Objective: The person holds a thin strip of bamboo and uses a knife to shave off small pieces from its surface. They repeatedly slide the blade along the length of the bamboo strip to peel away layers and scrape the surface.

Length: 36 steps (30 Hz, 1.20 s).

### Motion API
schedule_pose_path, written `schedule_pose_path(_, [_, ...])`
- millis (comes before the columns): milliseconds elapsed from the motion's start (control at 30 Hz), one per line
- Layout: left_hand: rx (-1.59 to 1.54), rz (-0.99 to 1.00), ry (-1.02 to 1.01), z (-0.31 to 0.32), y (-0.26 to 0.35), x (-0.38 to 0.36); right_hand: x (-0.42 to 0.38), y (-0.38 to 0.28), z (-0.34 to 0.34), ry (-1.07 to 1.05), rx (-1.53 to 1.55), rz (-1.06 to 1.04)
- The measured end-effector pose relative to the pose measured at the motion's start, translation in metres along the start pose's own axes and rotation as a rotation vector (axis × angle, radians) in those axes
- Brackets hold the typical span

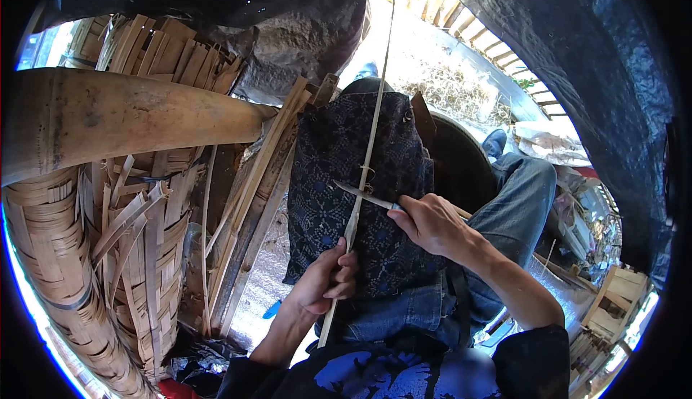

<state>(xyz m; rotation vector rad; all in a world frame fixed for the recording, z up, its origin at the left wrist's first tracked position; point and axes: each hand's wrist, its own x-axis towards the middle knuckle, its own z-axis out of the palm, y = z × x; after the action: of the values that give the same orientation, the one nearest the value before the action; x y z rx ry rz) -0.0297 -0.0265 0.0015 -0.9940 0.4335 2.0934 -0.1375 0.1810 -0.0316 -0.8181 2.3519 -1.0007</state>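
A long thin bamboo strip (373, 129) runs from my waist away over my lap. My left hand (329, 278) is closed around its near part. In my right hand (430, 227) I grip a knife (366, 196) by its handle, which my fingers mostly hide. The blade points left and crosses the strip a little beyond my left hand. Small curled shavings show on the strip by the blade. Under both lies a dark patterned cloth (317, 204) spread over my thighs.
A thick bamboo pole (137, 118) juts in from the left above woven bamboo (54, 276). Split bamboo lengths (252, 211) lean left of my legs. Dark plastic sheeting (577, 74) hangs at upper right. A heap of shavings (450, 92) lies beyond my feet, near a slatted fence (490, 35).
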Motion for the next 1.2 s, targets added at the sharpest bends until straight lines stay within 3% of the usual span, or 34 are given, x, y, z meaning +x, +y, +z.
schedule_pose_path(133, [-0.154,-0.034,-0.07,-0.005,-0.001,0.0,0.01,0.002,0.0,-0.033,-0.036,-0.008])
schedule_pose_path(200, [-0.17,-0.062,-0.082,-0.004,-0.006,-0.001,0.019,0.005,-0.001,0.028,-0.129,0.144])
schedule_pose_path(267, [-0.147,-0.067,-0.097,-0.005,-0.005,-0.002,0.034,0.02,-0.007,0.072,-0.139,0.133])
schedule_pose_path(400, [-0.195,-0.08,-0.104,-0.002,-0.002,-0.002,0.059,0.048,-0.013,0.174,-0.28,0.0])
schedule_pose_path(433, [-0.172,-0.07,-0.091,-0.001,-0.001,-0.003,0.073,0.058,-0.019,0.253,-0.439,-0.1])
schedule_pose_path(467, [-0.147,-0.054,-0.077,0.0,-0.001,-0.004,0.086,0.063,-0.032,0.15,-0.203,0.195])
schedule_pose_path(533, [-0.168,-0.023,-0.126,0.004,0.0,-0.004,0.102,0.061,-0.047,0.308,-0.121,0.165])
schedule_pose_path(567, [-0.048,0.02,-0.044,0.011,0.001,-0.006,0.103,0.054,-0.051,0.478,0.007,0.262])
schedule_pose_path(600, [0.067,0.059,0.04,0.017,0.001,-0.007,0.098,0.041,-0.053,0.471,0.011,0.254])
schedule_pose_path(667, [0.159,0.08,0.078,0.025,0.0,-0.008,0.07,0.019,-0.052,0.174,-0.024,0.106])
schedule_pose_path(733, [0.189,0.14,0.156,0.033,-0.004,-0.006,0.034,-0.009,-0.046,0.0,-0.016,0.085])
schedule_pose_path(900, [0.267,0.142,0.202,0.037,-0.011,-0.007,-0.02,-0.022,-0.018,0.016,-0.095,0.069])
schedule_pose_path(1000, [0.481,0.269,0.209,0.037,-0.026,0.001,-0.031,-0.015,-0.005,0.01,-0.048,0.115])
schedule_pose_path(1067, [0.689,0.404,0.362,0.04,-0.034,0.004,-0.035,-0.011,0.001,0.022,-0.028,0.122])
schedule_pose_path(1200, [0.828,0.49,0.416,0.033,-0.043,0.013,-0.029,-0.008,0.001,0.056,-0.043,0.129])
